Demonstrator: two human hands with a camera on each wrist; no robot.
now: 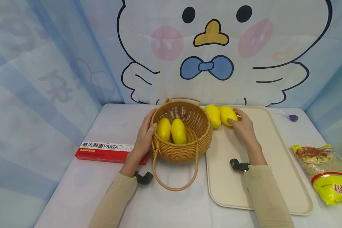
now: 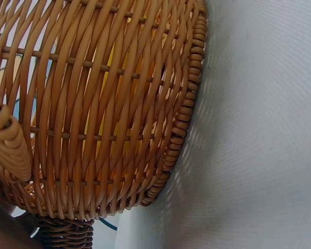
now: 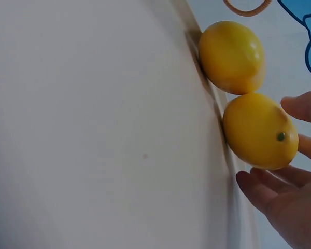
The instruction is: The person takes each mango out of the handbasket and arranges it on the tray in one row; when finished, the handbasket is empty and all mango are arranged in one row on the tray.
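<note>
In my head view, the left hand grips the left rim of a woven basket, its thumb lapped over the edge and its fingers along the outside, so I read that hold as closed on the wicker. Two yellow fruits lie side by side in the basket, toward the near left part of its bowl, and one loop handle hangs down toward me. Through the left wrist camera I get mostly the basket's weave, with yellow showing through the gaps. My right hand is at the far left end of a cream tray, thumb and fingers spread around the end of the outer fruit; I cannot tell whether they pinch it. The right wrist view shows a green dot on that end, and some fingertips standing apart from the skin. The inner fruit touches its neighbour and sits just beside the basket. A red and white pasta box lies partly behind the left forearm, while a noodle bag and a purple lollipop lie right of the tray.
</note>
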